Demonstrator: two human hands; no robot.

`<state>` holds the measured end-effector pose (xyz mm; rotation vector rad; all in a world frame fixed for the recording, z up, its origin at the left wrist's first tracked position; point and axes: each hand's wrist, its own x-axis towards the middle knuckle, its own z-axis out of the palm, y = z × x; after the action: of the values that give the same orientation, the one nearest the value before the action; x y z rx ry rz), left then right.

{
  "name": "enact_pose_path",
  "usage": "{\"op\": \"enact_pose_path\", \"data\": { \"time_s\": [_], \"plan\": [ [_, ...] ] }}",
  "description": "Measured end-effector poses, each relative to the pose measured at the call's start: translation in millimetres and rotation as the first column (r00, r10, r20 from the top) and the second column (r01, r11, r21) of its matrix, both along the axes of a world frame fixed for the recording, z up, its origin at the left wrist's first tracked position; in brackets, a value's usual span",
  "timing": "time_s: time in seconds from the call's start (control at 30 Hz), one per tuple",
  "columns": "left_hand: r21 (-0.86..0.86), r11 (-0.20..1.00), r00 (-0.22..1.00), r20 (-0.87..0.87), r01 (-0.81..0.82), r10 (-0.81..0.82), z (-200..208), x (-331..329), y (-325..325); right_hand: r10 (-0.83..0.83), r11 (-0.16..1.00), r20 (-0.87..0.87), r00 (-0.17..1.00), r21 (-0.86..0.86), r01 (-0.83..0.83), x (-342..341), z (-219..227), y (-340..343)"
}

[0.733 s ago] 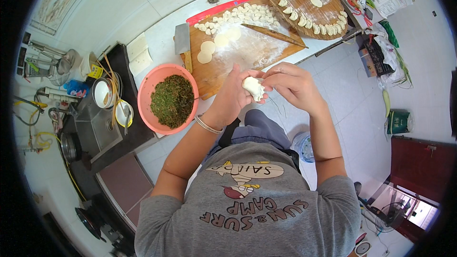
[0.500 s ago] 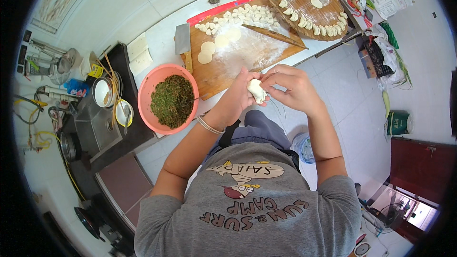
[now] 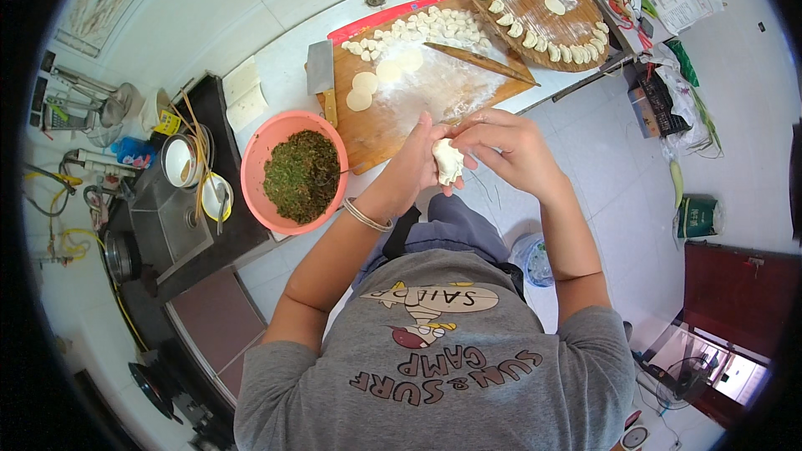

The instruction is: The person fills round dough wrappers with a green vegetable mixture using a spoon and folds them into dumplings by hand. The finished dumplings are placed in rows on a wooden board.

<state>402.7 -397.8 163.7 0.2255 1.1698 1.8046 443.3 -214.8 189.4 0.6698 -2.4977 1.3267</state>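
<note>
A white dumpling [image 3: 448, 162] with a pleated edge rests in my left hand [image 3: 420, 159], whose fingers curl under and around it. My right hand [image 3: 504, 148] pinches the dumpling's upper edge between thumb and fingertips. Both hands are held just off the near edge of the floury wooden cutting board [image 3: 376, 140]. On the board are flat round wrappers [image 3: 361, 99], many small dough pieces [image 3: 434, 27] and a tapered rolling pin [image 3: 480, 62]. To the left stands a pink bowl [image 3: 253, 184] of chopped green filling [image 3: 294, 175], with a utensil handle at its rim.
A cleaver [image 3: 321, 75] lies along the board's left edge. Finished dumplings [image 3: 568, 53] line a round wooden board [image 3: 535, 12] at the back right. Left of the pink bowl is a sink [image 3: 171, 234] with stacked bowls [image 3: 179, 160]. A bin [image 3: 535, 260] stands on the floor.
The dumpling has turned slightly in my left hand, hanging more upright. My right fingers have shifted a little along its edge, still pinching.
</note>
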Motion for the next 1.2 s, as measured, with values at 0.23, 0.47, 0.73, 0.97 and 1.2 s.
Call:
{"op": "enact_pose_path", "data": {
  "time_s": [0.23, 0.47, 0.73, 0.97, 1.2],
  "plan": [
    [-0.076, 0.996, 0.999, -0.013, 0.037, -0.038, 0, 0, 2, 0.043, 0.999, 0.000, 0.999, 0.006, -0.043, 0, -3, -5],
    [-0.186, 0.981, 0.975, -0.203, 0.054, -0.093, -12, -4, 8, -0.119, 0.988, 0.054, 0.991, 0.104, 0.112, 6, -9, -19],
    [-0.164, 0.984, 0.997, -0.033, 0.067, -0.073, -1, -9, 3, 0.025, 0.996, -0.197, 0.980, 0.091, -0.008, -5, 1, -2],
    [-0.079, 0.978, 0.981, -0.005, 0.194, -0.195, 0, -10, 0, 0.162, 0.981, -0.240, 0.957, 0.146, -0.129, -14, -7, 0],
    [-0.004, 0.964, 0.964, 0.002, 0.267, -0.267, -3, -20, -7, 0.073, 0.980, -0.246, 0.967, 0.195, -0.024, -12, -9, -14]
  ]
}}
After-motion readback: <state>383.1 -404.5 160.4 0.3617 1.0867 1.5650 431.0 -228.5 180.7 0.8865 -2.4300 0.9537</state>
